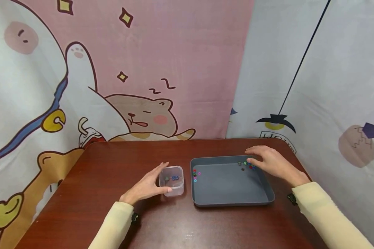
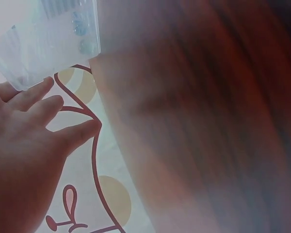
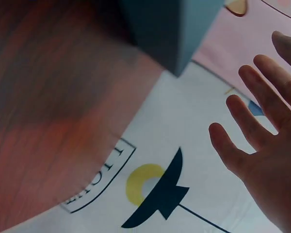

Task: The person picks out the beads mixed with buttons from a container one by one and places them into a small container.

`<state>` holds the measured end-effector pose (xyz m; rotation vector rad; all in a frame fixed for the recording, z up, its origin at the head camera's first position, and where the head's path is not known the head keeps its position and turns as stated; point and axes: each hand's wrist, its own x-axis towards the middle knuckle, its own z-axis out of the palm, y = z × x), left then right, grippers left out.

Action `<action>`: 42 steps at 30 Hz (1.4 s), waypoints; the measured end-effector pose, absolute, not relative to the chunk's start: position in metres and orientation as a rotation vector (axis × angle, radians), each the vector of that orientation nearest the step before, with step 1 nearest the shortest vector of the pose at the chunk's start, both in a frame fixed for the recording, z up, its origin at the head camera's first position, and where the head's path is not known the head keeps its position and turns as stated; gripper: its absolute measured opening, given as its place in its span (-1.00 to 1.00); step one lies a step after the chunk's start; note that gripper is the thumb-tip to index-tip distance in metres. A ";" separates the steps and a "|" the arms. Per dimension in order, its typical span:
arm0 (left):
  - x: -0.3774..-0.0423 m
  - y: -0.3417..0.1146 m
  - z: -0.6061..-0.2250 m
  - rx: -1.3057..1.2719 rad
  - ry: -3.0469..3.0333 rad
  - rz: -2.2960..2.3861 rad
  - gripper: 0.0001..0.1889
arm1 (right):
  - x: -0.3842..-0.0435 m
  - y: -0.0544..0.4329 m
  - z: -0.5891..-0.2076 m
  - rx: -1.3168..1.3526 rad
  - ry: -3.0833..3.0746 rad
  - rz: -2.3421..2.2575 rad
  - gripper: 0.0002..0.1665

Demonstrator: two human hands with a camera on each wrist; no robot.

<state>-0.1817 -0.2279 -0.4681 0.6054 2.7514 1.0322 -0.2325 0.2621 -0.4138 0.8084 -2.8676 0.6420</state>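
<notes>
My left hand (image 1: 148,185) is around the left side of a small clear plastic box (image 1: 178,191), thumb at its front and fingers toward the back. Blue beads (image 1: 175,177) and a greenish one (image 1: 167,179) lie inside, along a thin pale line like a cord. In the left wrist view, fingertips (image 2: 47,83) reach the edge of the box. Over the far right corner of a grey tray (image 1: 227,186) hovers my right hand (image 1: 269,162), fingers extended and nothing visibly held. Small coloured beads (image 1: 245,163) lie beneath and beside it, some hidden by the fingers.
More small ring-shaped beads (image 1: 195,175), red, green, pink and light blue, lie along the tray's left wall. Box and tray stand side by side on a dark red-brown wooden table (image 1: 137,152). A printed cartoon curtain (image 1: 187,69) hangs behind the table.
</notes>
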 end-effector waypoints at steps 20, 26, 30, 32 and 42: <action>-0.180 -0.231 -0.470 0.576 2.779 1.032 0.09 | -0.240 0.269 -0.447 0.893 -2.861 0.263 -0.61; -0.180 -0.232 -0.470 0.559 2.790 1.041 0.06 | -0.243 0.267 -0.456 0.879 -2.868 0.216 -0.68; -0.177 -0.231 -0.472 0.541 2.783 1.054 0.04 | -0.242 0.267 -0.460 0.884 -2.852 0.208 -0.71; -0.176 -0.231 -0.472 0.533 2.781 1.053 0.04 | -0.241 0.266 -0.461 0.881 -2.840 0.202 -0.72; -0.183 -0.226 -0.467 0.573 2.770 1.043 0.06 | -0.237 0.270 -0.463 0.901 -2.791 0.190 -0.74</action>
